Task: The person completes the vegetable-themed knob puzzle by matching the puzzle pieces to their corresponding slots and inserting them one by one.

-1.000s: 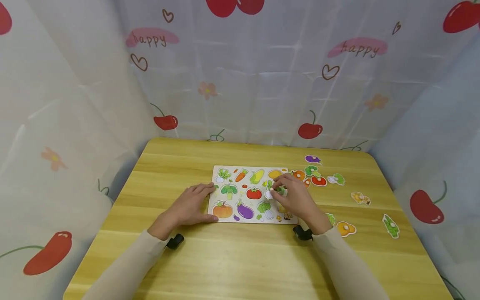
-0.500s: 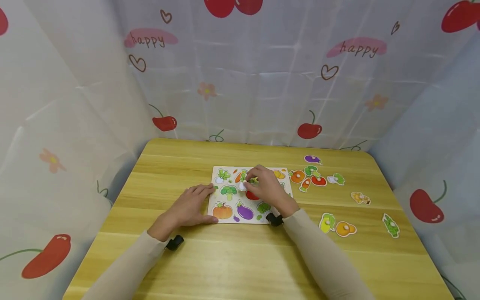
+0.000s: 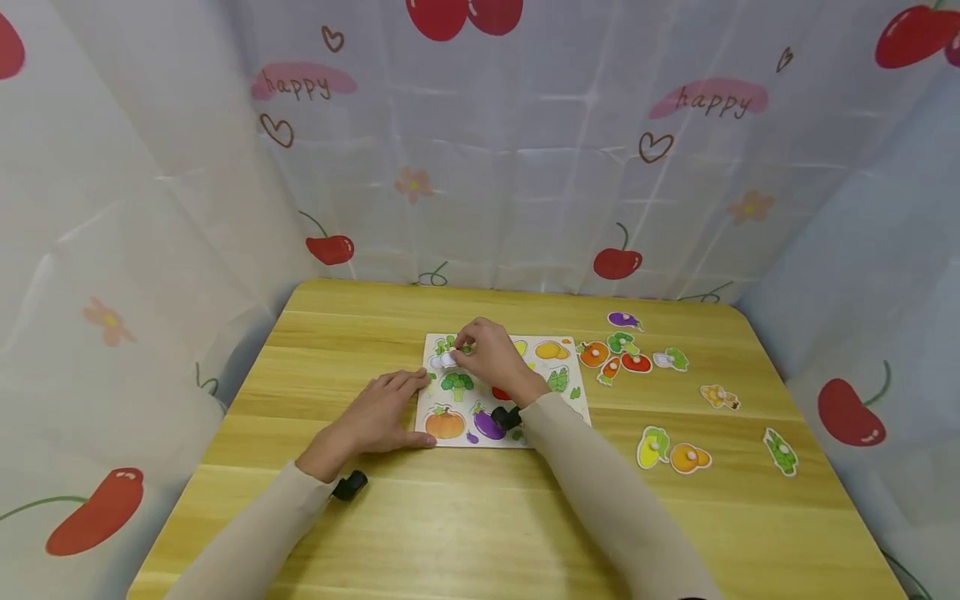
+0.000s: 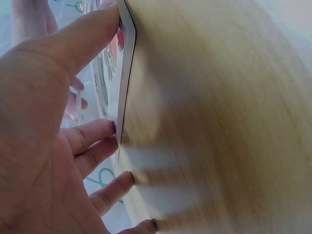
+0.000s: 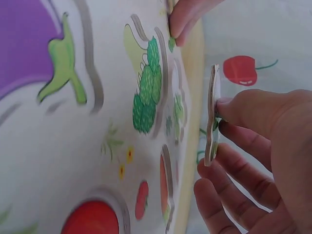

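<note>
My right hand (image 3: 491,358) pinches a white-and-green turnip puzzle piece (image 3: 447,359) over the upper left of a vegetable puzzle board (image 3: 538,375). The right wrist view shows that puzzle piece (image 5: 213,114) edge-on between thumb and fingertips, raised off the board. The printed turnip shape lies right by it, partly covered. My left hand (image 3: 375,414) rests at the board's left edge, thumb at the near corner and fingers spread farther up. In the left wrist view, the thumb and some fingertips touch the board's edge (image 4: 127,73).
Right of the board lie loose pieces: an eggplant (image 3: 624,319), broccoli (image 3: 622,342), pumpkin (image 3: 593,354), carrot (image 3: 609,370), tomato (image 3: 637,363), cabbage (image 3: 671,359), mushrooms (image 3: 720,397), corn (image 3: 652,447), an orange round piece (image 3: 688,458) and peas-like green piece (image 3: 781,452). A printed curtain surrounds the wooden table (image 3: 480,517).
My right hand has carried the turnip piece leftward across the board, from its right side to the upper left. The left hand has stayed at the board's edge.
</note>
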The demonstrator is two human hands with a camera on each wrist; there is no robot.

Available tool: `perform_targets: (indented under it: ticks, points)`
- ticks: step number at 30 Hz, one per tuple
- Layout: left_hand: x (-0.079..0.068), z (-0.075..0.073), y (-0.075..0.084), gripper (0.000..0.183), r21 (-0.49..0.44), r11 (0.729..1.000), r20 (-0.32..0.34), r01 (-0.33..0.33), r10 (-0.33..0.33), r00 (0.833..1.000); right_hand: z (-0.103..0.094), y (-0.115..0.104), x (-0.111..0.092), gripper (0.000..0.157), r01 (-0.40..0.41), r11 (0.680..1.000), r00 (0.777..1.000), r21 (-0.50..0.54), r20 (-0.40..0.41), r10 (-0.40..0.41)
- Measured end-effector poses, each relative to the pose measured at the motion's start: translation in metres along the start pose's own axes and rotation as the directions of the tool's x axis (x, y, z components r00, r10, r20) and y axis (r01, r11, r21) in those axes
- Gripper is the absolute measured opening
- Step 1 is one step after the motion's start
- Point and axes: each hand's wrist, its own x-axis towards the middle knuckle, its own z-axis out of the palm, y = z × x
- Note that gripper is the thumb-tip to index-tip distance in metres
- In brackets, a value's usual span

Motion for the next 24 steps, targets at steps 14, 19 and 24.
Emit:
perform_targets:
  ticks: [14,19,24]
  points:
    - [-0.002,0.001,0.001,0.108,0.005,1.0,0.006,-0.012,0.012,1.0,0.027,-0.004,0.021,0.011,-0.125,0.992,0.991,-0.034,0.05,0.126]
    - [-0.001,0.001,0.001,0.109,0.015,1.0,0.0,-0.014,0.014,1.0,0.028,-0.005,0.021,0.012,-0.122,0.991,0.991,-0.051,0.041,0.124]
    - [0.0,0.002,-0.001,0.109,0.017,1.0,-0.009,-0.01,0.01,1.0,0.031,-0.003,0.024,0.013,-0.088,0.993,0.996,-0.074,0.026,0.09]
